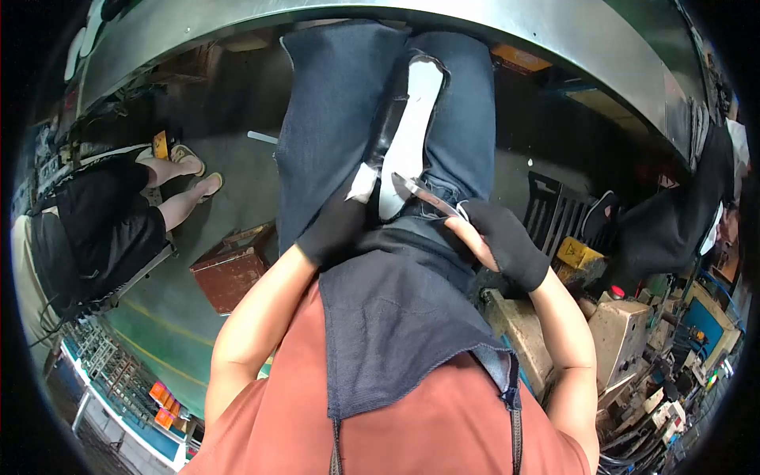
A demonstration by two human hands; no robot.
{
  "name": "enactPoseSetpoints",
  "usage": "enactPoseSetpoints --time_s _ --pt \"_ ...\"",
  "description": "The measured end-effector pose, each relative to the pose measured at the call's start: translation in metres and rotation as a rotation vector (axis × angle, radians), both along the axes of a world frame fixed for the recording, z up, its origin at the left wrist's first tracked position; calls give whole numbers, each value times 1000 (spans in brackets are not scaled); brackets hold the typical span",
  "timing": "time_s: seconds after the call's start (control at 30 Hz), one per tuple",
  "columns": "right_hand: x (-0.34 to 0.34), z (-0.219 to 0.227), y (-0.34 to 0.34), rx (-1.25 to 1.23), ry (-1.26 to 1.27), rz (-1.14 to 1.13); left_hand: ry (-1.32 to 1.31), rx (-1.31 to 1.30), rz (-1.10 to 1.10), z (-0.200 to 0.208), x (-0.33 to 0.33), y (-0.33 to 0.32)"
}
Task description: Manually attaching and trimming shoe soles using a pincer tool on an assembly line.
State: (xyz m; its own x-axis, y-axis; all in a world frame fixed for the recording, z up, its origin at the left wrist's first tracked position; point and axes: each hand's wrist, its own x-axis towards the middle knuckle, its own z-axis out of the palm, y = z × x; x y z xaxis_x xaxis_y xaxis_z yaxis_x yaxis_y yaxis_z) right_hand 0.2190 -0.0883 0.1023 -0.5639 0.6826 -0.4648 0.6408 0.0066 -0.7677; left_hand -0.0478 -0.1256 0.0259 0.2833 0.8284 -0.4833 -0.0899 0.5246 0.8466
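Sole up, a black boot with a long white insole board (416, 119) lies along my lap between my thighs, its wide end away from me. My left hand (340, 218), in a black glove with white coverings on the fingertips, is closed round the boot's left side near the narrow end. In my black-gloved right hand (503, 237) is a metal hand tool (431, 196) with a curved dark head. That head rests on or just above the white board; which one I cannot tell. The boot's shaft is mostly hidden under my hands and the dark apron (404, 324).
A curved metal bench edge (237, 30) runs across the far side. On the floor at left stands a brown box (229, 269). Another person's legs (178, 166) show farther left. To my right are a black slatted chair (546, 210) and a machine with a red button (617, 292).
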Motion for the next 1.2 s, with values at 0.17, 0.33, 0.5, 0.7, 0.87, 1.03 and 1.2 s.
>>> enactPoseSetpoints --time_s 0.17,0.33,0.5,0.7,0.87,1.03,1.2 --pt "-21 31 0 135 65 56 665 440 94 -17 31 11" --pt "-56 52 10 551 408 326 446 186 40 25 27 24" --pt "-24 -28 8 540 -127 255 578 532 -472 -1 11 20" --pt "-70 34 1 694 405 482 631 368 -49 16 18 5" --pt "-26 6 18 38 -66 -268 516 410 -46 -2 16 10" --pt "-41 23 12 170 127 -259 574 392 -63 -5 14 6" --pt "-34 -6 -3 -193 101 -350 526 333 -65 26 10 11"
